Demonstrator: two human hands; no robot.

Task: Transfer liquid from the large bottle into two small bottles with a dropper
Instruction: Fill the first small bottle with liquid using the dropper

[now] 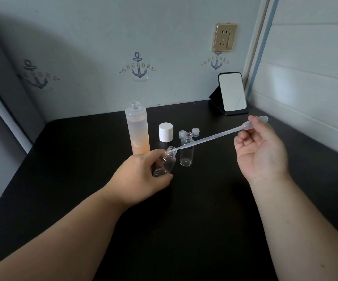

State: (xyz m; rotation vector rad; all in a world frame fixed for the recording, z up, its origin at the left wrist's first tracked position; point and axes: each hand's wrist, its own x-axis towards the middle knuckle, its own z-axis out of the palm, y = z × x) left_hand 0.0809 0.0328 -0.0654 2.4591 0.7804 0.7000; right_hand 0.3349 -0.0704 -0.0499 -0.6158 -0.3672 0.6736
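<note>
The large frosted bottle [138, 130], uncapped and partly filled with peach liquid, stands on the black table [204, 209]. My left hand [141, 177] grips a small clear bottle [167, 162], tilted with its mouth toward the right. My right hand [261, 151] pinches the bulb of a long plastic dropper [214, 136], whose tip sits at the mouth of the held bottle. A second small clear bottle [186, 149] stands upright and open just right of the held one, behind the dropper's stem.
A white cap [165, 132] stands beside the large bottle. Two small clear caps [195, 131] lie behind the standing small bottle. A small mirror on a black stand [232, 93] sits at the back right corner, against the wall.
</note>
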